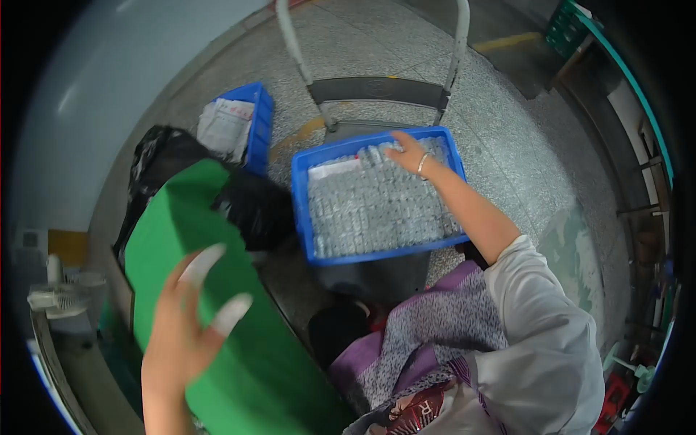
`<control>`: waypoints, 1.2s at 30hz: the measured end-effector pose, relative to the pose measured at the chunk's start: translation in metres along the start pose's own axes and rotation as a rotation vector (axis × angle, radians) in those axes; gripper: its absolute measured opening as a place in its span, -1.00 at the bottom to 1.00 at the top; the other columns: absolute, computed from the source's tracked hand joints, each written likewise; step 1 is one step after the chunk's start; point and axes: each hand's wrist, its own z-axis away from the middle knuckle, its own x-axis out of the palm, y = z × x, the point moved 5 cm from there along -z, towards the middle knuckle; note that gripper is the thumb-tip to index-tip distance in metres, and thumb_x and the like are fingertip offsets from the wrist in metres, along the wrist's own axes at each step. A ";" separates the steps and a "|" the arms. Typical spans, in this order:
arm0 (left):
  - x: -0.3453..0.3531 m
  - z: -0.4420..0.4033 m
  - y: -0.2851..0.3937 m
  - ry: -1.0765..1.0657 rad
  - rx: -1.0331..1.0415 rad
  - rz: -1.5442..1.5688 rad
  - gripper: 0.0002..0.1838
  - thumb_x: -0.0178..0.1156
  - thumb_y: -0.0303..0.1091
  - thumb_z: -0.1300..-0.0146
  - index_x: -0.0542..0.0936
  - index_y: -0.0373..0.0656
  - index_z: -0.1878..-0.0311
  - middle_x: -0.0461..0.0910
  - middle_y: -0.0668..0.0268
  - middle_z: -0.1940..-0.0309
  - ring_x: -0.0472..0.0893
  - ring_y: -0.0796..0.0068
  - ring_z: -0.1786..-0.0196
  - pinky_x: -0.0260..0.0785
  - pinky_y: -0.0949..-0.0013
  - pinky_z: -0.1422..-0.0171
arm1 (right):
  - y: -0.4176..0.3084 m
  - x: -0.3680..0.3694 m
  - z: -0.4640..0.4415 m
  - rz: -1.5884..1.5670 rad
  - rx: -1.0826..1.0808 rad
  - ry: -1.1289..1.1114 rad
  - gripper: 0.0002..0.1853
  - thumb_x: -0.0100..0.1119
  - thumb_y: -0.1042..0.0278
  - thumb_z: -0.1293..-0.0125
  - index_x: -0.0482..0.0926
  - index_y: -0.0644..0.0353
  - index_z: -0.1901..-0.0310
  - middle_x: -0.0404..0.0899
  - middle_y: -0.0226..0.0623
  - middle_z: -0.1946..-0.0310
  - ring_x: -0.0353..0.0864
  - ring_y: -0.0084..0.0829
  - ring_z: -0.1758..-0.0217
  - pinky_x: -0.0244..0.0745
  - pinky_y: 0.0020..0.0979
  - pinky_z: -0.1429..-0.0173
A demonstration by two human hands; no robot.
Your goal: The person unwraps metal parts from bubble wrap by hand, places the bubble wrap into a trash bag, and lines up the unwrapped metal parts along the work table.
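Note:
My left hand (181, 333) hovers over a green surface (217, 290), its thumb and a finger apart with white covers on their tips. Nothing is in it. My right hand (410, 154), with a bracelet at the wrist, reaches to the far side of a blue crate (299, 196). Its fingers are stretched out over the contents; whether they touch them I cannot tell. Rows of small, clear or silvery packed pieces (377, 203) fill the crate. A white slip of paper (333, 168) lies on them at the far left.
The crate stands by a trolley with a pale tubular handle (462, 43). Left of it are black plastic bags (170, 156) and a second blue crate (262, 127) holding papers (226, 127). A small fan (61, 299) is at the far left. Shelving (645, 159) lines the right.

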 end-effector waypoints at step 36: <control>0.396 -0.212 -0.071 0.173 -0.133 1.003 -0.26 0.41 -0.44 -0.02 0.22 -0.21 -0.24 0.43 0.27 0.11 0.45 0.43 0.00 0.28 0.38 -0.18 | 0.032 -0.050 0.090 0.321 -0.276 0.209 -0.64 0.34 0.13 -0.10 0.48 0.15 0.18 0.44 -0.30 0.38 0.42 -0.21 0.26 0.24 -0.23 0.09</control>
